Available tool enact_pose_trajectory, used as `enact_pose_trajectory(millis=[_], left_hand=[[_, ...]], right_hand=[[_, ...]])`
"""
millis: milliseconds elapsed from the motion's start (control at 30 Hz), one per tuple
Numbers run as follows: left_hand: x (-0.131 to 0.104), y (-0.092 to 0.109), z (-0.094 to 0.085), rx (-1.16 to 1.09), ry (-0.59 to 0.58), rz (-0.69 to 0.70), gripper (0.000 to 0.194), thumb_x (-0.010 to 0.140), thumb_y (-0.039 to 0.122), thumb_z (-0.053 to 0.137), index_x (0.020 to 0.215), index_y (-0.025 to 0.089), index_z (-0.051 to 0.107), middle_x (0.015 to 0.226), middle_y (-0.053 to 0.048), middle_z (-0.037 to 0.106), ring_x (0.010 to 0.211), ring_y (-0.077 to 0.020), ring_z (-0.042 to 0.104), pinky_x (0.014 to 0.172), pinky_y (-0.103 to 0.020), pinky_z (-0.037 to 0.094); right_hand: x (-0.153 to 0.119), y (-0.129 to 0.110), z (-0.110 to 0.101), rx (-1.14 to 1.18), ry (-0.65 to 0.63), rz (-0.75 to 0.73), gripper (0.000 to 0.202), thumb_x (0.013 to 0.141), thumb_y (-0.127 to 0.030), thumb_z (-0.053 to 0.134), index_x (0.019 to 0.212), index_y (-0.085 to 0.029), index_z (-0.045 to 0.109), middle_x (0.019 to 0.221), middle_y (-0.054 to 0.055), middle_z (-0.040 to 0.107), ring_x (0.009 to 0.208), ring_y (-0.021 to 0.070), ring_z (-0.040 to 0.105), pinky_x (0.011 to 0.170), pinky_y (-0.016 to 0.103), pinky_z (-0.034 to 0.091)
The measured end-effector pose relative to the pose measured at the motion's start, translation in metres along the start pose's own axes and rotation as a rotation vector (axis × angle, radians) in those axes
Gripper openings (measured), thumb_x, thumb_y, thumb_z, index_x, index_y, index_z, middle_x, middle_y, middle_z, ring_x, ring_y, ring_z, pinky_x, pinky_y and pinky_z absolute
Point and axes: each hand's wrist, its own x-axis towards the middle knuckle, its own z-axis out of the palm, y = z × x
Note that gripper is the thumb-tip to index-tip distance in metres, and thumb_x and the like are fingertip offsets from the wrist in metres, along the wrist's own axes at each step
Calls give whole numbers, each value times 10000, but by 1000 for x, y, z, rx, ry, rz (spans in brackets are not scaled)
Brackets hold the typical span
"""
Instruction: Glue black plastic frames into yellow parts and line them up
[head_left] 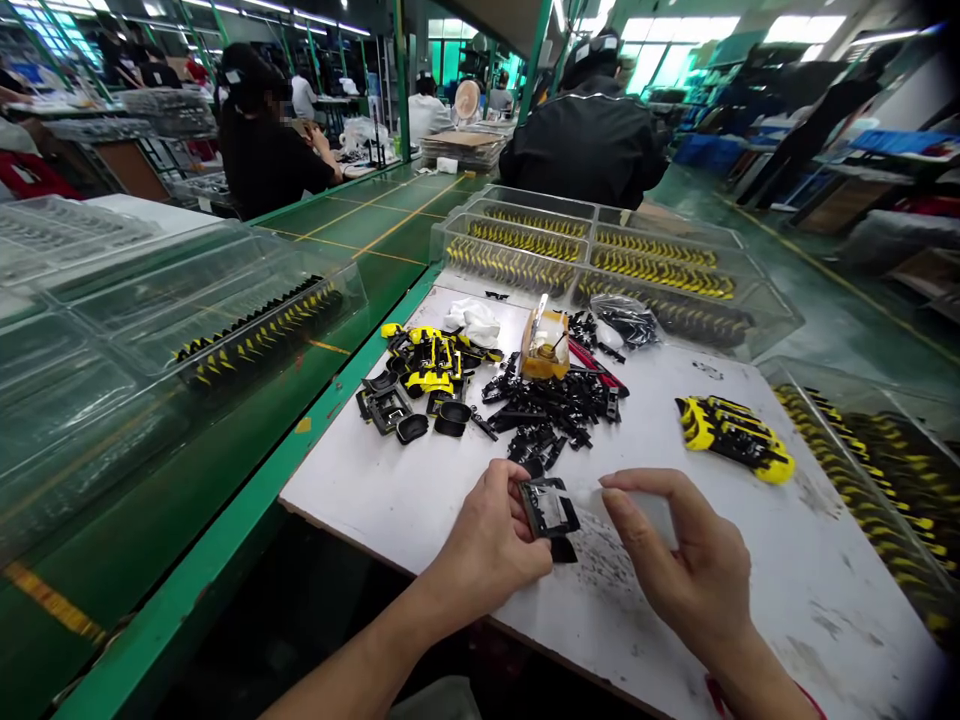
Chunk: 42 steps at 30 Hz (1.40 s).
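Note:
My left hand (491, 540) grips a small black plastic housing (551, 505) with a pale, shiny middle, held above the near part of the white table. To its right, my right hand (682, 560) has thumb and index fingertip brought together; a tiny pale bit may sit between them, too small to name. Beyond both hands lies a loose heap of small black plastic parts (555, 410). An amber container (546, 345) with a stick-like tool in it stands in that heap. Yellow-and-black parts (435, 365) are piled at the left, with black curved pieces (452, 418) in front.
A row of yellow-and-black assemblies (735, 435) lies at the right. Clear trays (517, 225) filled with such pieces stand behind, and another tray (877, 470) is at the right edge. Left runs a green conveyor (300, 420). A co-worker in black (589, 135) sits ahead.

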Motion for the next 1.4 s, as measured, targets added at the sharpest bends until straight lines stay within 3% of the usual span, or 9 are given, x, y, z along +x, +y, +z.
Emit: enact_pose_trajectory(millis=[233,433,733,933,1133,1400], left_hand=[[0,5,-2,-49,-35,-12,542,591,117,686,1053,206,418,737,49,553,528,-71,540,450,-154,433],[-1,4,-3,-61,-50,-11,543,594,113,685,1055,207,413,751,48,560,541,-69,549,458,-150,440],[-1,3,-1,-48,-38,-8,539,595,129,684,1056,202,415,755,41,559,565,-85,559,473,-171,458],[-1,7,-1,-19,-29,-1,535,602,113,668,1065,195,412,752,41,546,583,-86,558,515,-187,475],[-1,12,-2,10,-39,-55,541,610,87,646,1078,190,395,758,37,550,560,-81,542,512,-198,467],[-2,9,-5,9,-49,-13,538,626,100,651,1091,207,403,799,27,542,609,-98,579,565,-227,502]], right_hand=[[0,1,1,-15,3,-14,140,886,-350,512,873,-223,570,722,13,653,319,62,345,371,261,303],[2,4,2,6,40,-113,128,880,-338,537,855,-221,581,692,-15,643,297,52,338,344,255,303],[1,3,-9,43,64,21,106,873,-332,539,847,-238,581,658,-24,636,335,80,388,350,250,302],[3,22,-19,51,-25,-28,104,860,-353,554,839,-256,585,710,-12,655,485,125,543,448,242,398],[4,25,-22,93,-112,-44,103,858,-341,552,835,-248,591,720,1,653,591,161,593,482,252,415],[5,22,-20,140,-149,-88,79,872,-301,545,840,-240,583,756,0,637,676,163,597,590,258,455]])
